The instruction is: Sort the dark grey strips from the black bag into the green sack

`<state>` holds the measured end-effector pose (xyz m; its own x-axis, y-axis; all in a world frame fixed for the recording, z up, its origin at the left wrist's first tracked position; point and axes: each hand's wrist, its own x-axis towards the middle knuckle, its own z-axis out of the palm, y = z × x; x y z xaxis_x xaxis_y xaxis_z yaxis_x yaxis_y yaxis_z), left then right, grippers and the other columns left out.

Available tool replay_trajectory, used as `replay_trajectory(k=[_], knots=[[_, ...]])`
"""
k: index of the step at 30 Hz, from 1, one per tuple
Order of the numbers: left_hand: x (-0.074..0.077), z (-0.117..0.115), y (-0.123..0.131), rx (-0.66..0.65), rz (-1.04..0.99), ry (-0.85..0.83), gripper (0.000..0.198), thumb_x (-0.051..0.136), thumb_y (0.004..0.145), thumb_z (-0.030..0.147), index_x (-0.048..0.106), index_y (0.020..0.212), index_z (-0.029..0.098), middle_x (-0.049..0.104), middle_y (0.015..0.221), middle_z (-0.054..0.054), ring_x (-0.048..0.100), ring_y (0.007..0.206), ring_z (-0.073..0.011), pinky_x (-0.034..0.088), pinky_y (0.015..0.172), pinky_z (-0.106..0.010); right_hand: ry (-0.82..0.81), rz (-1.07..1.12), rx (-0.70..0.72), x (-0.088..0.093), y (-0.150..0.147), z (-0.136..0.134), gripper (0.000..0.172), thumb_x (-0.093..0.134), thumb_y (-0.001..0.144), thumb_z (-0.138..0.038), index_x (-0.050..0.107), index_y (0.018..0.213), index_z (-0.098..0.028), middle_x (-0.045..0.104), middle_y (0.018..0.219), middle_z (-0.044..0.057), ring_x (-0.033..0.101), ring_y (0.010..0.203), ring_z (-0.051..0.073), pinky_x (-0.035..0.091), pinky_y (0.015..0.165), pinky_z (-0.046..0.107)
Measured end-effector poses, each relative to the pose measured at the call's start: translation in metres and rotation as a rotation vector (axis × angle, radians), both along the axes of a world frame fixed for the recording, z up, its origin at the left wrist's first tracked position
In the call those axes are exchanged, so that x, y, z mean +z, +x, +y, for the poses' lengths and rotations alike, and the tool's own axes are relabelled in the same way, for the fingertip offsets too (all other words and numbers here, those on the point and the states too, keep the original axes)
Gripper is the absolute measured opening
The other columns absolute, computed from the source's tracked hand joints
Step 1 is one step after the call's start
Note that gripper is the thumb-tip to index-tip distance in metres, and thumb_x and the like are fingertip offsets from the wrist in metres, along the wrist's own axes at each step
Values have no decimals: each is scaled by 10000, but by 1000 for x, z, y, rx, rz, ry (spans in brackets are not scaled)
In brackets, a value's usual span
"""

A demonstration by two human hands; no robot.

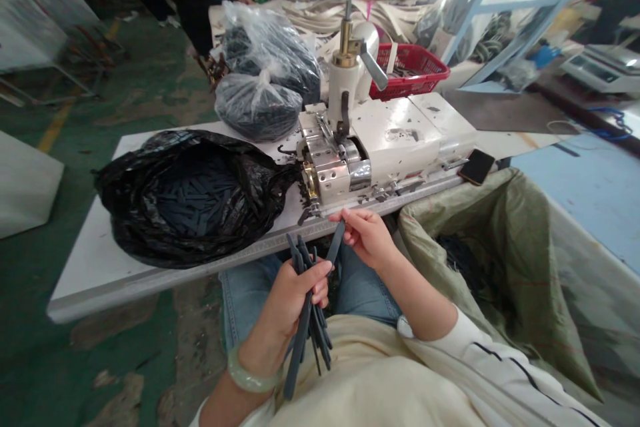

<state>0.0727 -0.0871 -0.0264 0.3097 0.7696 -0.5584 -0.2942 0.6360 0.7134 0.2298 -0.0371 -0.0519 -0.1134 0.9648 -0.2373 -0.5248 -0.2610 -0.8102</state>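
Left hand (295,300) closed around bundle of dark grey strips (313,323), held over lap, long axes running near-vertical in view, upper ends fanned toward table. Right hand (364,238) half closed, thumb and fingertips pinching single strip (335,242), upper end tilted up-right toward white bench machine (345,160). Both hands just off edge of white work table (150,273). Black plastic bag (190,200) of strips on table; woven sack (500,267) at right; green-painted floor (115,100), busy workshop.

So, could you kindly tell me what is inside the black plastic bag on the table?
The open black plastic bag holds a loose pile of dark strips; anything beneath the top layer is hidden.
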Motion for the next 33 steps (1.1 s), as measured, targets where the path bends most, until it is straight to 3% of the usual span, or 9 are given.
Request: replay_trajectory(k=[4, 6, 11, 15, 18, 24, 26, 30, 33], knots=[[0, -2, 1, 4, 9, 12, 271, 742, 675, 326, 526, 707, 166, 401, 410, 95, 331, 343, -43, 360, 385, -198, 8, 267, 213, -7, -1, -9, 302, 690, 763, -406, 681, 973, -188, 689, 840, 38, 416, 446, 30, 328, 390, 147], [1, -1, 2, -3, -4, -6, 263, 740, 676, 318, 530, 723, 166, 395, 405, 99, 323, 340, -43, 354, 381, -196, 27, 310, 250, -10, -2, -13, 292, 728, 733, -363, 673, 963, -192, 672, 802, 15, 395, 434, 24, 317, 382, 141], [3, -1, 4, -51, -18, -22, 280, 730, 682, 319, 579, 834, 139, 389, 409, 101, 308, 341, -40, 346, 380, -193, 75, 156, 153, -9, -5, -13, 231, 720, 732, -374, 664, 736, -151, 655, 649, 6, 390, 361, 28, 332, 345, 153], [1, -2, 3, -66, 7, 12, 267, 726, 682, 312, 559, 810, 149, 407, 405, 97, 329, 335, -54, 368, 379, -215, 53, -1, 88, -5, -4, -10, 248, 716, 728, -381, 678, 727, -136, 681, 633, 34, 432, 361, 47, 323, 329, 157], [0, -2, 3, -49, 23, 31, 245, 715, 689, 306, 539, 767, 155, 405, 405, 96, 330, 336, -53, 366, 381, -214, 62, -34, 49, -2, -6, -11, 262, 700, 739, -392, 666, 707, -134, 701, 670, 46, 385, 335, 29, 262, 310, 156], [1, 1, 6, -29, 13, 17, 260, 720, 688, 315, 519, 770, 172, 398, 417, 102, 330, 343, -53, 366, 390, -210, 15, 94, 268, 3, -10, -15, 283, 641, 789, -416, 662, 829, -137, 674, 655, 25, 328, 334, 10, 168, 314, 148], [0, 2, 5, -13, 18, 7, 277, 727, 687, 337, 518, 764, 172, 397, 416, 103, 327, 343, -50, 367, 388, -206, 23, 67, 223, 3, -6, -5, 295, 643, 784, -425, 665, 819, -133, 630, 590, -3, 315, 337, 10, 162, 315, 146], [-2, 4, 4, 2, 16, -16, 296, 737, 681, 352, 509, 723, 167, 390, 413, 102, 314, 343, -40, 358, 380, -194, 67, -96, -40, 8, 10, 39, 307, 660, 754, -428, 658, 744, -121, 555, 493, -34, 298, 327, 6, 153, 312, 139], [-2, 5, 4, -3, 4, -16, 305, 743, 674, 353, 505, 717, 168, 386, 409, 102, 314, 341, -41, 351, 373, -191, 37, -155, -23, 17, 22, 73, 309, 690, 703, -411, 642, 685, -106, 546, 460, -27, 290, 308, 8, 136, 298, 145]])
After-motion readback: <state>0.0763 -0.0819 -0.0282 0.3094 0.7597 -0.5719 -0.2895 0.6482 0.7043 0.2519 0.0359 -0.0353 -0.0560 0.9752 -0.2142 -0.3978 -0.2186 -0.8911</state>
